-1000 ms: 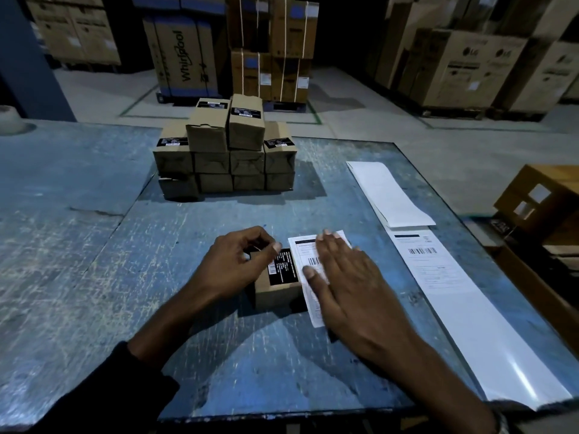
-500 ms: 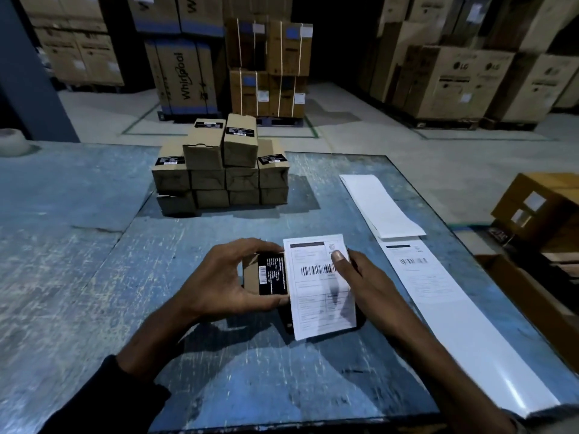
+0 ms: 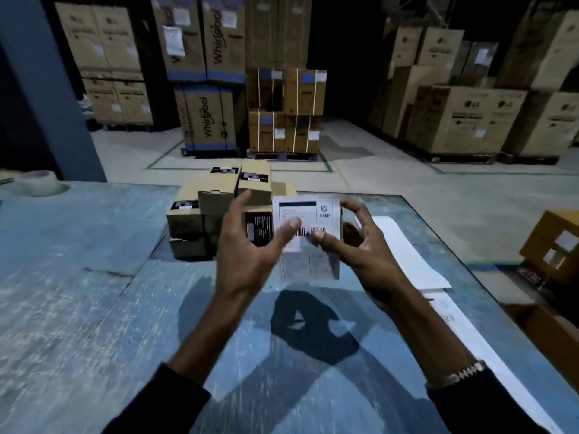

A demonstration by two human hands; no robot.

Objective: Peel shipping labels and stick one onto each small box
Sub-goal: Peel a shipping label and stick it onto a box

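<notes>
Brown cardboard, a small box (image 3: pixel 258 228) with a white barcoded shipping label (image 3: pixel 308 238) across its front, is held mid-frame above the scuffed blue surface (image 3: pixel 94 292). Left hand (image 3: pixel 250 252) and right hand (image 3: pixel 357 245) grip it, thumbs pressing the label. Stacked small boxes (image 3: pixel 216 198) stand just behind.

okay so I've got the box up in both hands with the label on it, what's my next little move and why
Probably wrap the loose lower part of the shipping label down round the small box. Both thumbs press its upper half, but the bottom hangs free below the box, held above the table.
</notes>
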